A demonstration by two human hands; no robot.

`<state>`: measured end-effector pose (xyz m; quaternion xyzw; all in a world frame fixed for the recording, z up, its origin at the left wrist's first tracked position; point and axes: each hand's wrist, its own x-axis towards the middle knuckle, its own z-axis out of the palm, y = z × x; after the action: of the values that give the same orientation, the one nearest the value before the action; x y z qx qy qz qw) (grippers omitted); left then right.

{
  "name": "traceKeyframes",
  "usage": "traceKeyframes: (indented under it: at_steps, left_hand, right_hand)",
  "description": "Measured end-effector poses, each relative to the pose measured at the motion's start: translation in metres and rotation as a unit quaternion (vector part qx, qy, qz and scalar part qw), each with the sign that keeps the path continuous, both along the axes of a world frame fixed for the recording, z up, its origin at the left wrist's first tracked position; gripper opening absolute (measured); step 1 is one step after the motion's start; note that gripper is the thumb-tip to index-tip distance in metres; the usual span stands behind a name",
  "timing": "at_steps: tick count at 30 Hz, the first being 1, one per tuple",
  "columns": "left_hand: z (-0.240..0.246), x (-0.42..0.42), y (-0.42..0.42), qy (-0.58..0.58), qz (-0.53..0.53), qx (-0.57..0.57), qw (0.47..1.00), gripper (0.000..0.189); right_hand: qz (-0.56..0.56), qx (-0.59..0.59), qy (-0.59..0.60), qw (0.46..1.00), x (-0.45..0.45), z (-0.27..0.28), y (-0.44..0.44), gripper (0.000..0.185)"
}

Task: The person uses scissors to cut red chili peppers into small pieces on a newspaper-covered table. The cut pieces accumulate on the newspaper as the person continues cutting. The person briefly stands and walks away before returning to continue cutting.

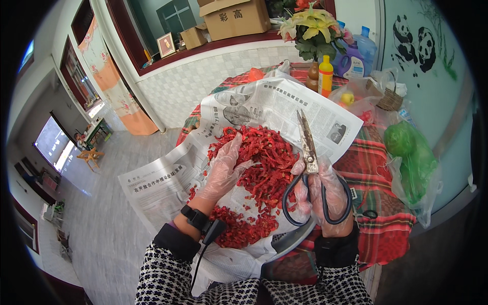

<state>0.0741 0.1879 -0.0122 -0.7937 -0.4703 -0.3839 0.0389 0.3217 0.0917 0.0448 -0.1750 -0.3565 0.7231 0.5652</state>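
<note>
My left hand (pixel 223 167), in a clear plastic glove, rests at the left side of a heap of dried red chilies (pixel 268 152). Its thumb is apart from the fingers, and no chili shows in its grasp. Black-handled scissors (pixel 309 146) are in my gloved right hand (pixel 331 192), blades together and pointing away from me. Rust-like stains mark the blades. Nearer my body lies a second heap of small chili pieces (pixel 244 228). Both heaps lie on spread newspaper (pixel 164 190). The rim of a grey basin (pixel 295 244) shows from under the paper.
A red plaid cloth (pixel 375 160) covers the table. On its right lie a green plastic bag (pixel 410 160) and a black ring-shaped object (pixel 370 214). A yellow bottle (pixel 325 76), a flower vase (pixel 312 78), a purple jug (pixel 350 61) and a wicker basket (pixel 390 97) stand at the back.
</note>
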Motion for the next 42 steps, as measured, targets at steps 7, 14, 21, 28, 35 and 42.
traceKeyframes:
  at_steps: [7,14,21,28,35,42]
  left_hand:
    - [-0.023,-0.019,-0.006,0.036,0.042,-0.181,0.982,0.019]
    - [-0.034,0.0,-0.021,0.054,0.017,-0.194,0.979,0.038]
    - [-0.053,0.003,-0.009,0.055,-0.002,-0.164,0.985,0.022]
    - [-0.026,-0.005,0.004,-0.225,0.012,-0.343,0.912,0.019]
    - [0.019,-0.007,-0.001,-0.496,-0.102,-0.357,0.785,0.026]
    - [0.057,0.003,-0.036,-0.552,-0.204,-0.359,0.725,0.024]
  right_hand:
    - [0.016,0.019,0.004,1.0,0.005,0.001,0.0,0.054]
    - [0.022,0.003,0.001,1.0,0.004,0.0,0.0,0.054]
    - [0.017,-0.012,0.011,1.0,0.001,0.0,0.001,0.055]
    - [-0.003,-0.013,0.019,1.0,0.0,0.0,0.0,0.055]
    - [0.016,-0.007,0.014,1.0,0.001,0.0,0.0,0.055]
    - [0.026,-0.005,-0.021,0.999,-0.003,0.0,-0.001,0.055]
